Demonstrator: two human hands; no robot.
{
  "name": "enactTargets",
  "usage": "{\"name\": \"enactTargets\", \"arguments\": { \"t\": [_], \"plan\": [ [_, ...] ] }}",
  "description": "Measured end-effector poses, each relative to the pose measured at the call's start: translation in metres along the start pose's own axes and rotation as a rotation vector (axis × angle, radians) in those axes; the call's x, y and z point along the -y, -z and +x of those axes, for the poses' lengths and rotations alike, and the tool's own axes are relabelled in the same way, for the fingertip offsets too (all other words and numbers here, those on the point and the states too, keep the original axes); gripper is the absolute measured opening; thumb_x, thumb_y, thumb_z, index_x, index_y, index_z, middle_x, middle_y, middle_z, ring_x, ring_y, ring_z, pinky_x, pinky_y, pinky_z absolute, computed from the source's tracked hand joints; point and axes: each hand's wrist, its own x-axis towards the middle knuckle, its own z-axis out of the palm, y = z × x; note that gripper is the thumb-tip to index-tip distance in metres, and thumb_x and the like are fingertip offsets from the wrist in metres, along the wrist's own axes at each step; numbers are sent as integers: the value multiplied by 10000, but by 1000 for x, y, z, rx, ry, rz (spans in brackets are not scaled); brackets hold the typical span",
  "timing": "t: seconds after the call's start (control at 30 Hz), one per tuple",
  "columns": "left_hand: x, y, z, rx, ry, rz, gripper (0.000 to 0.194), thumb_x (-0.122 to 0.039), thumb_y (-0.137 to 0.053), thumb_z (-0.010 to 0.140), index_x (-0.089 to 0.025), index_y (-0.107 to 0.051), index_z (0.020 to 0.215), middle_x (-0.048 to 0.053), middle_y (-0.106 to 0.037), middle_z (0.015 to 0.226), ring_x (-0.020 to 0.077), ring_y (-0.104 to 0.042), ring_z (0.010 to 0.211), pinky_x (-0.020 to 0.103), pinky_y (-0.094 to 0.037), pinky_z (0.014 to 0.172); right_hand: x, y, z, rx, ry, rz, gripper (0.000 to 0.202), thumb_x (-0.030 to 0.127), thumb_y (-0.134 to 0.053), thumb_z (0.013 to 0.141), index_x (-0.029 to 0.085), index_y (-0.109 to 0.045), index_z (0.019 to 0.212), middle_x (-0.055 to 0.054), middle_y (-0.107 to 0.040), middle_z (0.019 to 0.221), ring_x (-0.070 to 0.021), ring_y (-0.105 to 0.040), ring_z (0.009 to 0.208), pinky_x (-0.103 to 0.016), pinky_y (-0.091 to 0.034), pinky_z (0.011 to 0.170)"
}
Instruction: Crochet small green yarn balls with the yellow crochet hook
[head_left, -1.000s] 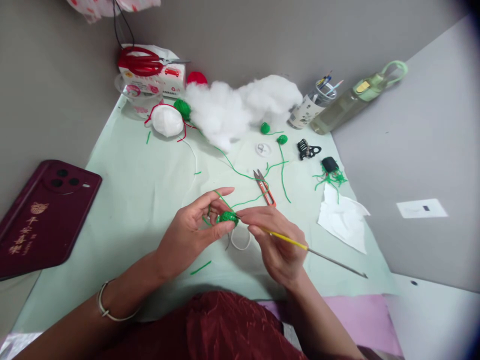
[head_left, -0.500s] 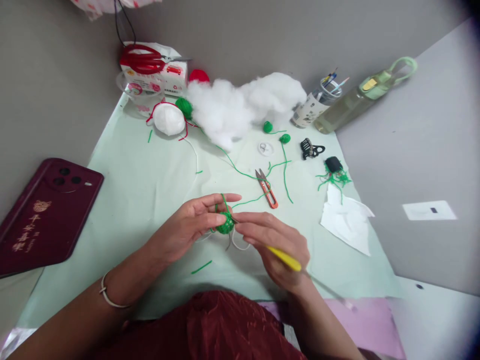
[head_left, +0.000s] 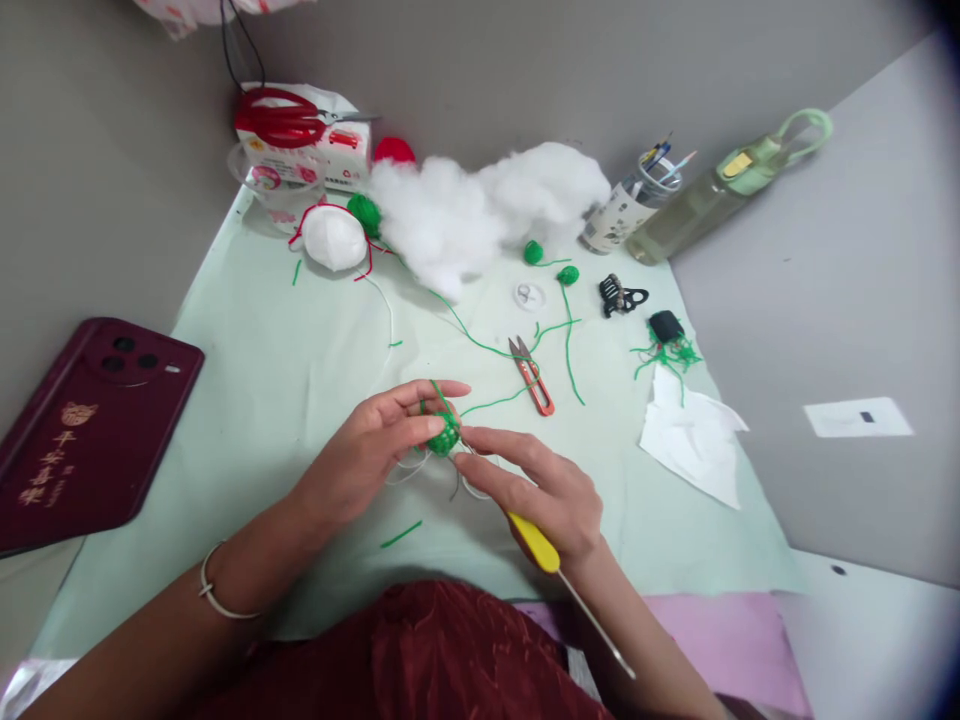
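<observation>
Between the thumb and fingers of my left hand (head_left: 367, 440) is a small round green crochet piece (head_left: 442, 436). Green yarn (head_left: 491, 403) loops over the raised index finger and trails off toward the snips. My right hand (head_left: 540, 487) is closed round a crochet hook (head_left: 536, 545) with a yellow handle; its front tip meets the right side of the piece, and a thin metal shaft sticks out behind toward my forearm. White yarn (head_left: 409, 465) and a thin dark strand hang below the piece. Whether the hook tip sits inside a stitch is too small to tell.
Orange thread snips (head_left: 532, 378) lie just beyond my hands. Farther back are white stuffing (head_left: 457, 220), a white yarn ball (head_left: 335, 238), a pen holder (head_left: 634, 205) and a green bottle (head_left: 720, 190). A phone (head_left: 97, 430) lies left, a torn paper (head_left: 690, 440) right.
The yellow hook has swung so its rear end points more downward toward me. My right hand has turned and shifted slightly left; the green piece moved slightly left and up.
</observation>
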Motion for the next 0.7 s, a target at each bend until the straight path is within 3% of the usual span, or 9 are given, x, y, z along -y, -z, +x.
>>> {"name": "enactTargets", "arguments": {
  "t": [0.13, 0.27, 0.43, 0.53, 0.7],
  "plan": [
    [-3, 2, 1, 126, 97, -90, 314, -309, -763, 890, -229, -809, 1190, 54, -765, 945, 175, -673, 838, 283, -523, 784, -5, 4, 3, -45, -276, 474, 295, 151, -628, 1021, 307, -787, 1213, -66, -818, 1203, -210, -805, 1028, -348, -693, 823],
    [-3, -4, 1, 135, 52, -83, 300, -285, -772, 880, -233, -813, 1172, 64, -794, 1007, 198, -711, 906, 313, -537, 835, -12, -10, 6, -207, -404, 749, 204, 233, -639, 1029, 304, -810, 1116, -55, -832, 1080, -196, -792, 863, -341, -680, 679],
    [4, -8, 0, 137, -54, -70, 333, -272, -803, 899, -269, -770, 1230, 50, -803, 1095, 214, -749, 1007, 366, -543, 976, -13, -31, 6, -342, -425, 749, 179, 230, -646, 1023, 284, -805, 1084, -57, -815, 1101, -160, -749, 797, -303, -634, 634],
    [6, -8, -2, 70, -99, 38, 416, -263, -834, 874, -275, -748, 1280, 43, -780, 1091, 224, -727, 1057, 368, -537, 982, -11, -32, 8, -358, -415, 675, 165, 250, -639, 1027, 270, -801, 1056, -63, -832, 1060, -185, -760, 830, -306, -610, 619],
    [3, -8, -4, -2, -172, 176, 462, -272, -864, 841, -263, -749, 1289, 21, -745, 983, 203, -686, 983, 355, -521, 945, -14, -29, 8, -369, -475, 759, 145, 340, -671, 1011, 249, -783, 1001, -66, -839, 979, -181, -754, 761, -305, -626, 612]
  ]
}}
